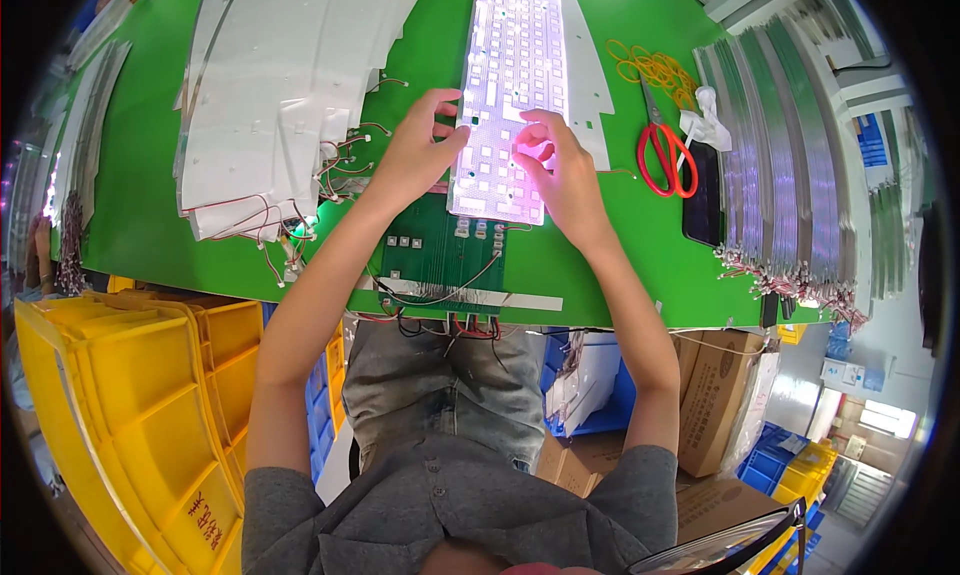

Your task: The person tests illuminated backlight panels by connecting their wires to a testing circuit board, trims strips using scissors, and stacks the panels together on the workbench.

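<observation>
A lit, white-violet keyboard backlight panel (510, 65) with rows of small square openings lies lengthwise in front of me. My left hand (420, 155) is at its left edge, with thumb and curled fingers closed on the rim. Over the panel's lower right part is my right hand (562, 175), thumb and forefinger brought together in a pinch. Whatever may be between those fingertips is too small to make out. Below the panel's near end sits a green circuit board (430, 245) with wires and a white strip along its front.
Stacked white sheets (290, 85) with wire leads lie left. To the right are red-handled scissors (667, 160), yellow rubber bands (650, 65), a dark phone (703, 200) and stacked panels (790, 155). Yellow crates (130, 405) and cardboard boxes (720, 405) stand below the green table (150, 175).
</observation>
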The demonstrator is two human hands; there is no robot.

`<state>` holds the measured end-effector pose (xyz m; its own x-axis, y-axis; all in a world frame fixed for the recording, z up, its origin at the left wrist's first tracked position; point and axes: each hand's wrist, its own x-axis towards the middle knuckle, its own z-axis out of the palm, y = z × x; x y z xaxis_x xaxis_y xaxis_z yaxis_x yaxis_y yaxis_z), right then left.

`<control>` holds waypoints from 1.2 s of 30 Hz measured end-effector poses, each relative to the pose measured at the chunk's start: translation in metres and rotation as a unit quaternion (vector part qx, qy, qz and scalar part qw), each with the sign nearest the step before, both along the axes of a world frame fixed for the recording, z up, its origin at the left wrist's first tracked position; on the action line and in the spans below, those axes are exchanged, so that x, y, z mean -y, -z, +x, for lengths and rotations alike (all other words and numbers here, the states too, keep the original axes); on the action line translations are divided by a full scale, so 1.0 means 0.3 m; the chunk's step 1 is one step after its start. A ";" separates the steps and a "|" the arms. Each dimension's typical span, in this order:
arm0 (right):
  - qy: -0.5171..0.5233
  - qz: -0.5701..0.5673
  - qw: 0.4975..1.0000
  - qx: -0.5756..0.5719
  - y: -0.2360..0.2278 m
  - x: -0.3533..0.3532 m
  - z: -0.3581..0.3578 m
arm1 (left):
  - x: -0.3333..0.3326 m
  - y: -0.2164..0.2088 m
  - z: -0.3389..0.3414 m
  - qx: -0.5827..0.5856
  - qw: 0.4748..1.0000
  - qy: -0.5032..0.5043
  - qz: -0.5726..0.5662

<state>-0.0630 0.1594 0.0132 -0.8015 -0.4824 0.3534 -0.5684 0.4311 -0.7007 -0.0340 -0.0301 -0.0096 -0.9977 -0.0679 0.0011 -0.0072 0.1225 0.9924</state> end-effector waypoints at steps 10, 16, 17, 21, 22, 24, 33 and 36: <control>-0.015 0.004 0.999 0.041 0.009 -0.001 -0.024 | -0.002 0.003 -0.001 -0.020 0.999 0.003 -0.031; -0.022 -0.001 0.999 0.049 0.011 0.001 -0.038 | 0.005 0.014 -0.004 -0.025 0.999 0.004 -0.034; -0.026 0.000 0.998 0.063 0.009 0.002 -0.041 | 0.006 0.014 -0.004 -0.023 0.999 0.006 -0.034; -0.027 -0.005 0.995 0.093 0.009 0.001 -0.042 | -0.002 -0.003 0.001 -0.018 0.999 -0.005 -0.045; -0.029 -0.006 0.995 0.093 0.010 0.000 -0.040 | -0.001 -0.007 0.003 -0.017 0.999 -0.006 -0.042; -0.023 -0.044 0.994 0.100 0.016 -0.003 -0.035 | -0.006 -0.013 0.008 -0.014 0.999 -0.008 -0.039; -0.071 -0.290 0.875 0.382 0.002 -0.002 -0.027 | -0.043 -0.103 0.034 -0.259 0.944 0.025 -0.202; -0.066 -0.312 0.841 0.438 0.000 -0.009 -0.018 | -0.062 -0.103 0.045 -0.298 0.928 0.032 -0.220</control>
